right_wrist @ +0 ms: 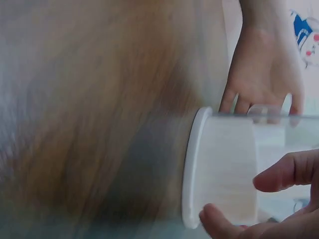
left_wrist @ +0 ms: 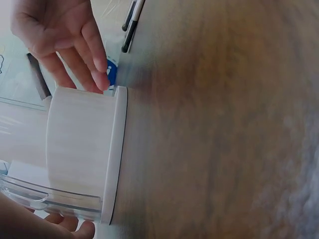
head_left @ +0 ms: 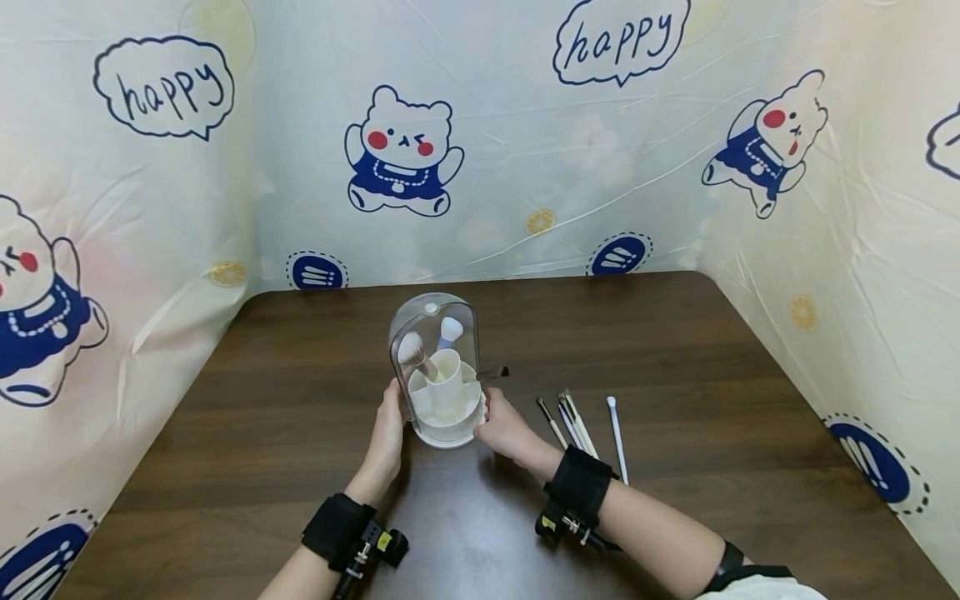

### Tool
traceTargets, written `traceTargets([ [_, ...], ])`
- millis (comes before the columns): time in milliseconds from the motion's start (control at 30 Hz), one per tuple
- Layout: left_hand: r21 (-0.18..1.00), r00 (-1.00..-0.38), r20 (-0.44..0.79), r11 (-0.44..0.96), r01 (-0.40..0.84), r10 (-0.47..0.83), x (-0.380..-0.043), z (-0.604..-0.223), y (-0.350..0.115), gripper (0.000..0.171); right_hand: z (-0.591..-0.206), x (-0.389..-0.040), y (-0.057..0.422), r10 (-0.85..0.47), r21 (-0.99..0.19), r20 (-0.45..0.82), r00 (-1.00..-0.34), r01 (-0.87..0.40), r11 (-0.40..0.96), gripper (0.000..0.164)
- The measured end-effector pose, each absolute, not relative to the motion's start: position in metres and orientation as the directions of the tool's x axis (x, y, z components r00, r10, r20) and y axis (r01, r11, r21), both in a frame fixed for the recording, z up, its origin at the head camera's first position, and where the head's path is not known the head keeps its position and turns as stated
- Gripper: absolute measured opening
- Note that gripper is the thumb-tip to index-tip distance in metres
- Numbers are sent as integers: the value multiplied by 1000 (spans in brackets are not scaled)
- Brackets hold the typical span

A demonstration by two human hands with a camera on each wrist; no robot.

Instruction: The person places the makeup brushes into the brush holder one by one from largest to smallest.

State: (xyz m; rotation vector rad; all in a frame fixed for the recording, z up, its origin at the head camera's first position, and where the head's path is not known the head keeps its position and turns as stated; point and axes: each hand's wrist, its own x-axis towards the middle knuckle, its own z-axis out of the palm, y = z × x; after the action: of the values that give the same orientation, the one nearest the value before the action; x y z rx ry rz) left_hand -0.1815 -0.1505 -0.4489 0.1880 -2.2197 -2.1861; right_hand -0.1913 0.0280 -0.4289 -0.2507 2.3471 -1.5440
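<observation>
A white round makeup brush holder [head_left: 447, 432] with a clear domed cover [head_left: 431, 307] stands upright on the table between my hands. Inside it are a fluffy brush [head_left: 412, 350] and a blue-handled brush [head_left: 450, 329]. Another brush [head_left: 502, 372], dark-tipped, leans out over the right rim. My left hand [head_left: 387, 429] holds the left side, its fingers against the cover. On the opposite side, my right hand [head_left: 507, 425] grips the holder near its base. In the right wrist view, the right thumb [right_wrist: 281, 174] lies alongside the white wall.
Several slim brushes [head_left: 577, 427] lie beside my right wrist, with a blue-and-white brush [head_left: 617, 435] a little farther right. The brown table [head_left: 315, 358] is bordered at the back and sides by a printed curtain [head_left: 495, 150].
</observation>
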Motion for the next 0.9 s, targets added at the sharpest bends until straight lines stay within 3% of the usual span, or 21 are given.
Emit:
traceTargets([
  [500,996,-990,-88,-7,-87,-114,-183,-449,-150,61,-432,-193,27,-359,-916,-114,-926,-42,400,75],
  [700,995,-988,-96,-24,-94,-117,-184,-450,-150,61,-434,-201,27,-332,-919,-170,-928,28,393,82],
  [900,995,-988,-103,-21,-102,-112,-183,-448,-150,61,-428,-191,27,-324,-903,-158,-933,4,429,74],
])
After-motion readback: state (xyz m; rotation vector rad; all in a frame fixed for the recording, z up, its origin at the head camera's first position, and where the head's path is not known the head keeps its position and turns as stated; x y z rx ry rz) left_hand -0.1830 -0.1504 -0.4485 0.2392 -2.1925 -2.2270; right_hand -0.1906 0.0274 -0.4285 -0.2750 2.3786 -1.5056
